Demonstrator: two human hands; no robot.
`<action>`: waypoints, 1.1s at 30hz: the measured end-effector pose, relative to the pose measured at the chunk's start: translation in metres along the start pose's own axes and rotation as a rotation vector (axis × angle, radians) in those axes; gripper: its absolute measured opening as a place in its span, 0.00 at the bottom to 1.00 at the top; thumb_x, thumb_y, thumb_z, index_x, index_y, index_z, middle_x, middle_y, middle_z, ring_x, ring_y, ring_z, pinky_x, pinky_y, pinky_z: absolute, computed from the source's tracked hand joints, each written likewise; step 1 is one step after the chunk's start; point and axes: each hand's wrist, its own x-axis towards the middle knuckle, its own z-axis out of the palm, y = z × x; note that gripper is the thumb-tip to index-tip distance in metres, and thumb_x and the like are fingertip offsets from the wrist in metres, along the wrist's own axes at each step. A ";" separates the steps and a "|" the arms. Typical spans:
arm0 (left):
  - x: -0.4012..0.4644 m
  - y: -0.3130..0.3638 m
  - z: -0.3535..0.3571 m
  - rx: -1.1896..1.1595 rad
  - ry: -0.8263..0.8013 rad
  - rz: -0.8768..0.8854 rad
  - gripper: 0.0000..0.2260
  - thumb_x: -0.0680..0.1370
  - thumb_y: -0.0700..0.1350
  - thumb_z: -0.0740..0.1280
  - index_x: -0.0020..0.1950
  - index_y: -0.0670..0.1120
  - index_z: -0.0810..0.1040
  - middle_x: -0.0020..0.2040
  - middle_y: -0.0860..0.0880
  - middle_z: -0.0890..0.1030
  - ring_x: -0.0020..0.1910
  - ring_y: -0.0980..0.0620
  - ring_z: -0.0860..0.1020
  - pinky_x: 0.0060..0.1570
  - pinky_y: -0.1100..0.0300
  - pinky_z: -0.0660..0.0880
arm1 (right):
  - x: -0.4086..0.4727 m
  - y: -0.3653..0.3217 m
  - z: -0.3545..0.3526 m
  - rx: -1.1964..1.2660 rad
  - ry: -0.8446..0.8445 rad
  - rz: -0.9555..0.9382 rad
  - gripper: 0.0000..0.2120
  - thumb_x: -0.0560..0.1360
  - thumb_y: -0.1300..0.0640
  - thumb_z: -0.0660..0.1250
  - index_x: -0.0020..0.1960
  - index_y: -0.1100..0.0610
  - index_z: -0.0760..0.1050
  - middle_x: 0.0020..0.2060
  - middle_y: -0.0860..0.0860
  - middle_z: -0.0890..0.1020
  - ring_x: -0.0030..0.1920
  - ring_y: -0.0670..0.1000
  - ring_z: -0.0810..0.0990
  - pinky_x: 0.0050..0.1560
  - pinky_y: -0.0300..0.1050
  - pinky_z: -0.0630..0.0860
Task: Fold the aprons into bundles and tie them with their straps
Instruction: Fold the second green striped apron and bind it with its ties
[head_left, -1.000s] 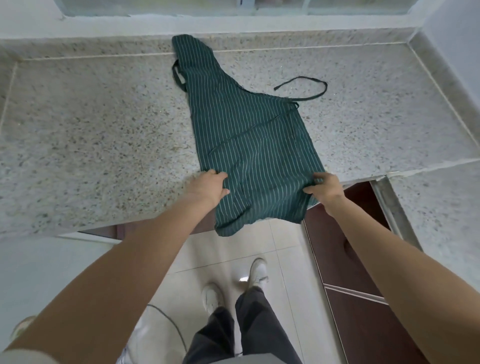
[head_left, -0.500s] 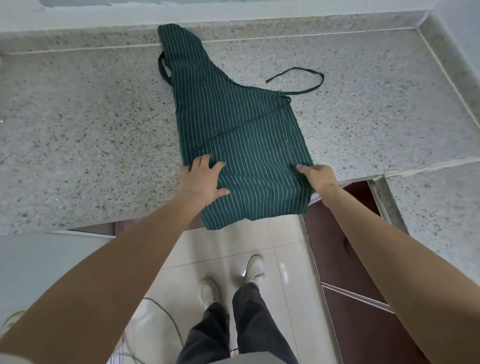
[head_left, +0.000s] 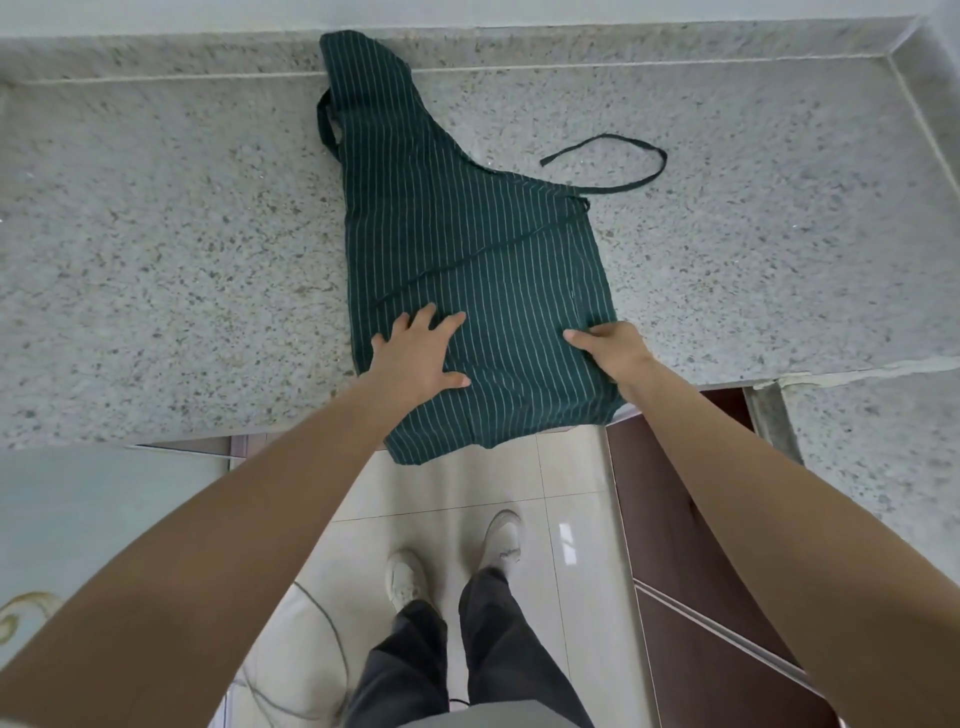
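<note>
A dark green apron with thin white stripes (head_left: 467, 223) lies folded lengthwise on the speckled granite counter (head_left: 171, 234). Its bib reaches the back wall and its hem hangs over the front edge. One waist strap (head_left: 623, 171) curls on the counter to the right; another strap crosses the cloth diagonally. A neck loop shows at the bib's left side. My left hand (head_left: 421, 353) presses flat on the lower left of the cloth, fingers spread. My right hand (head_left: 610, 348) pinches the cloth's right edge near the counter's front.
The counter turns a corner at the right (head_left: 883, 457), with dark brown cabinet doors (head_left: 691, 545) below. Under the counter's edge are a tiled floor, my feet in white shoes (head_left: 452, 556), and a thin cable (head_left: 322, 649) on the floor.
Both hands have slid forward up the apron from its hanging hem onto the counter. The left hand has gone from gripping the edge to lying flat with spread fingers.
</note>
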 end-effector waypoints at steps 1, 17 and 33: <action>0.000 0.000 0.000 0.007 0.001 -0.008 0.40 0.72 0.59 0.69 0.76 0.57 0.48 0.78 0.47 0.49 0.75 0.40 0.50 0.69 0.35 0.56 | 0.002 -0.001 0.001 -0.028 0.015 -0.020 0.20 0.75 0.54 0.67 0.62 0.66 0.74 0.57 0.55 0.79 0.57 0.57 0.77 0.62 0.52 0.73; 0.008 0.000 -0.007 -0.501 0.279 -0.583 0.30 0.78 0.54 0.63 0.71 0.36 0.59 0.68 0.36 0.63 0.66 0.38 0.66 0.62 0.46 0.67 | 0.018 0.008 -0.026 -0.189 0.247 -0.048 0.13 0.80 0.61 0.56 0.60 0.64 0.73 0.47 0.59 0.78 0.49 0.57 0.74 0.46 0.45 0.68; 0.011 -0.021 -0.013 -1.022 0.362 -0.711 0.20 0.70 0.47 0.75 0.56 0.38 0.75 0.58 0.40 0.78 0.56 0.43 0.77 0.52 0.55 0.75 | 0.010 0.010 -0.023 -0.397 0.252 -0.089 0.12 0.76 0.68 0.59 0.58 0.70 0.72 0.56 0.65 0.77 0.57 0.62 0.75 0.57 0.52 0.72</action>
